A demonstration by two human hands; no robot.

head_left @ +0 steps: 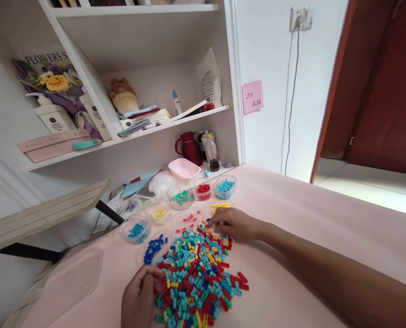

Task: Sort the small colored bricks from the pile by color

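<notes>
A heap of small mixed-colour bricks point(197, 278) lies on the pale pink table point(308, 228). My right hand point(232, 224) rests at the heap's far edge, fingers curled in a pinch on bricks there. My left hand point(139, 296) sits at the heap's near left edge, fingers closed on something I cannot make out. Around the heap stand clear tubs: dark blue bricks point(154, 248), light blue point(136, 230), yellow point(159, 213), green point(181, 197), red point(203, 189), teal point(225, 186). Loose pink bricks point(190, 217) and yellow bricks point(220, 206) lie near my right hand.
A pink tray point(184, 169), a red jug point(190, 148) and bottles point(211, 150) stand at the back under white shelves point(137, 132). A wooden board point(42, 214) juts in at left. A clear lid point(69, 278) lies front left. A brown door point(383, 82) is at right.
</notes>
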